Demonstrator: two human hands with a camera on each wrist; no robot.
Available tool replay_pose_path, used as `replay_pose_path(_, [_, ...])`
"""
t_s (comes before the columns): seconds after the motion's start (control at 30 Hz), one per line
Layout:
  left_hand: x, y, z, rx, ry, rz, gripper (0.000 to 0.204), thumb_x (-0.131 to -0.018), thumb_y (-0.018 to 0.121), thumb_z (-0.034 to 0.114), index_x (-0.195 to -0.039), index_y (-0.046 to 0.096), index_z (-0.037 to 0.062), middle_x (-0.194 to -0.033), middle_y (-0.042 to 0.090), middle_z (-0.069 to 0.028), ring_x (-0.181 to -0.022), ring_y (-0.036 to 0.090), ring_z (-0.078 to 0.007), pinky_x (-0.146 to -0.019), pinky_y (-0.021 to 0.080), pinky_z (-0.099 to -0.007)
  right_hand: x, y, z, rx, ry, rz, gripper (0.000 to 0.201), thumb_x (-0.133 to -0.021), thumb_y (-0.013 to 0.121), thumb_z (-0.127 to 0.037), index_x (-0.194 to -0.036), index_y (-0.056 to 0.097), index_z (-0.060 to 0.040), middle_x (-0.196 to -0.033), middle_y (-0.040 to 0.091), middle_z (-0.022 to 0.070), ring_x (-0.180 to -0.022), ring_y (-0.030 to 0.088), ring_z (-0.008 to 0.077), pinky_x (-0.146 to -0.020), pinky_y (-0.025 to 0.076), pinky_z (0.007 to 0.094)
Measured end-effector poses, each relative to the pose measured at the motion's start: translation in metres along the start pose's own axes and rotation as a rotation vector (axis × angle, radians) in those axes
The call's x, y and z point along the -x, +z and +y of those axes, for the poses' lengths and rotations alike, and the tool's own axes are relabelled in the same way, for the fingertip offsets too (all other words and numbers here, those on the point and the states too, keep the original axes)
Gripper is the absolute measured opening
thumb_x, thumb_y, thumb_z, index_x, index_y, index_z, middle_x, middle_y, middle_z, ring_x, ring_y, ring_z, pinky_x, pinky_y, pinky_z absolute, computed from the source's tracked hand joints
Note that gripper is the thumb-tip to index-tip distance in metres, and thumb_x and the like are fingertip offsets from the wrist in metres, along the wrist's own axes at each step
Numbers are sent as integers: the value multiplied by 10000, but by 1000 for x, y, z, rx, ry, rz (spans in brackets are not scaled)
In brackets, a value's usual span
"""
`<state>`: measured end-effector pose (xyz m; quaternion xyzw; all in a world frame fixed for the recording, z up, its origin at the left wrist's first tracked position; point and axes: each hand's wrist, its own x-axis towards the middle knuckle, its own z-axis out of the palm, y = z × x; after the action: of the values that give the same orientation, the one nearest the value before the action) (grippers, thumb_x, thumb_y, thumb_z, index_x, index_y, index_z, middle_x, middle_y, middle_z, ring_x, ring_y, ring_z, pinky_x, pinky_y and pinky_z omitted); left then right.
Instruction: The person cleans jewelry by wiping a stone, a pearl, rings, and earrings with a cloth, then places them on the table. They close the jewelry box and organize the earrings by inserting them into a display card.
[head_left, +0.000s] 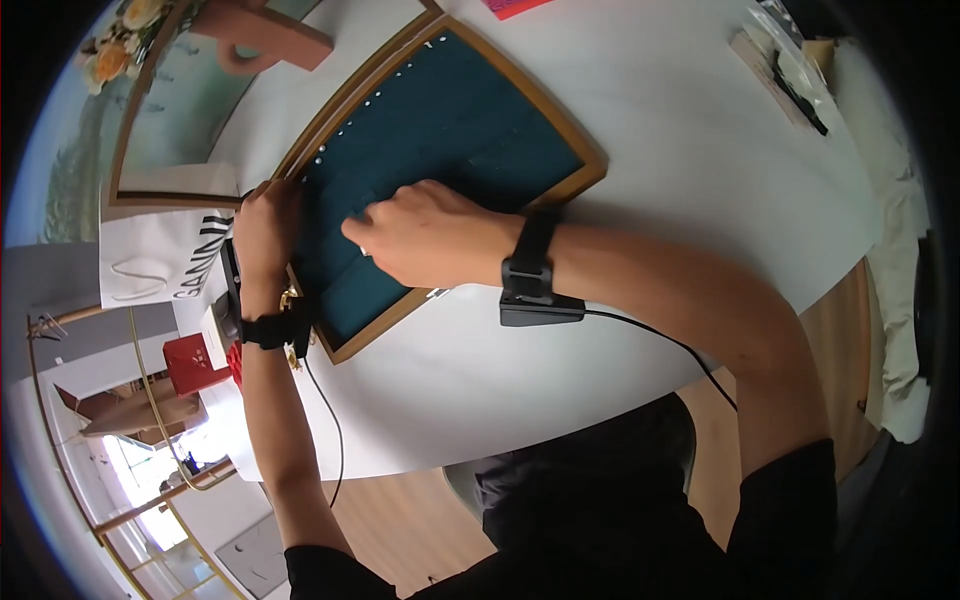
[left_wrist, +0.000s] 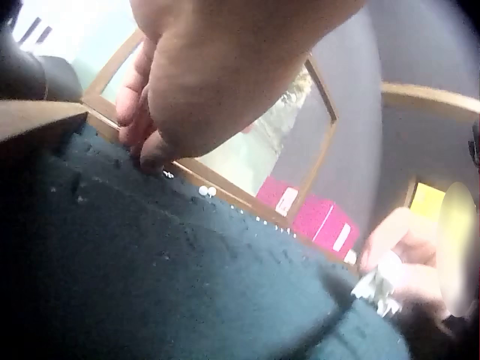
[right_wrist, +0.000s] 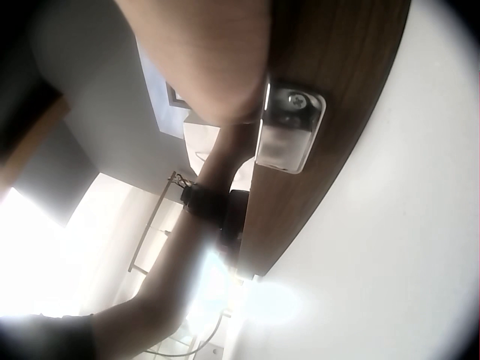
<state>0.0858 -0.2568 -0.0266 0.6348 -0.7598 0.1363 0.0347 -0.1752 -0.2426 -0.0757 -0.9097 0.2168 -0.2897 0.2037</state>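
Observation:
A shallow wooden case point(head_left: 575, 185) with dark teal lining lies tilted across the head view. Small white stud earrings point(left_wrist: 208, 191) run along its far edge, two of them larger and round. My left hand point(head_left: 268, 225) is at the case's left corner, thumb inside the rim and fingers curled over it, beside the end of that row. Above the lining, my right hand point(head_left: 425, 232) has its fingers curled and a ring on one. In the left wrist view its fingertips hold a crumpled white piece point(left_wrist: 377, 291), which the head view hides.
A wooden frame with a clear pane point(head_left: 175, 199) stands up along the case's far side. Beyond are flowers point(head_left: 112, 60), a terracotta-coloured vase point(head_left: 265, 35) and a white paper bag point(head_left: 150, 270). A metal clasp point(right_wrist: 289, 135) sits on the case's side. Plastic packets point(head_left: 790, 75) lie far right.

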Motion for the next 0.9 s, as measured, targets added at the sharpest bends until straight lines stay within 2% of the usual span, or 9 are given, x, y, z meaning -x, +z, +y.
replay_pose_path(0.13, [-10, 5, -5, -154, 17, -88, 128, -924, 596, 154, -856, 664, 69, -817, 697, -219, -787, 689, -430, -692, 551, -545, 3, 4, -1, 9, -17, 30, 197, -884, 620, -113, -1053, 628, -13, -763, 662, 169, -679, 682, 357, -625, 548, 456])
replay_pose_path(0.23, [-16, 6, -5, -115, 7, -97, 123, -908, 614, 165, -872, 670, 62, -818, 702, -218, -796, 690, -433, -700, 551, -549, 2, 2, 0, 7, -7, 19, 192, -884, 599, -104, -1044, 629, 0, -756, 659, 167, -698, 679, 354, -639, 543, 455])
replay_pose_path(0.43, [-8, -6, 7, 38, -61, -79, 138, -847, 687, 160, -915, 745, 55, -841, 737, -165, -781, 724, -372, -716, 569, -421, 2, 2, 1, -5, -39, 21, 157, -854, 599, -69, -986, 614, 13, -692, 649, 174, -651, 683, 352, -587, 545, 452])
replay_pose_path(0.5, [6, -19, 26, 144, -134, 44, 135, -848, 694, 143, -911, 731, 30, -836, 734, -168, -770, 733, -344, -709, 568, -400, 1, 1, 0, -3, -14, 19, 162, -854, 609, -76, -986, 609, 19, -669, 644, 171, -627, 683, 353, -565, 544, 448])
replay_pose_path(0.53, [15, -28, 41, 207, -138, 43, 127, -889, 692, 120, -922, 704, -3, -814, 743, -141, -722, 731, -256, -672, 550, -338, 1, 0, 0, 2, 2, 20, 170, -855, 618, -83, -986, 603, 24, -645, 640, 169, -602, 682, 355, -542, 543, 443])
replay_pose_path(0.57, [26, -28, 46, 211, -137, 37, 127, -889, 692, 120, -922, 704, -3, -814, 743, -141, -722, 731, -256, -672, 550, -338, 2, 0, 0, 0, 8, 18, 170, -855, 618, -83, -986, 603, 24, -645, 640, 169, -602, 682, 355, -542, 543, 443])
replay_pose_path(0.67, [58, -24, 63, 1007, -368, 107, 127, -969, 679, 88, -1045, 644, -8, -886, 691, -53, -736, 640, -99, -667, 500, -231, 1, 1, -2, -97, 73, 206, 191, -858, 637, -102, -988, 595, 31, -622, 640, 173, -578, 685, 366, -514, 543, 439])
replay_pose_path(0.77, [83, 4, 78, 1118, -381, 263, 127, -974, 675, 78, -1062, 641, -7, -919, 692, -61, -757, 651, -113, -693, 510, -231, 1, -3, -4, -107, 94, 197, 185, -874, 648, -118, -983, 602, 24, -649, 658, 188, -605, 698, 375, -533, 558, 438])
replay_pose_path(0.9, [83, 8, 84, 1266, -398, 108, 192, -979, 658, 48, -1151, 647, -37, -951, 709, -63, -812, 659, -106, -762, 532, -234, 1, 2, -1, -119, 18, 201, 152, -888, 685, -171, -917, 664, -23, -779, 690, 145, -692, 712, 351, -601, 580, 423])
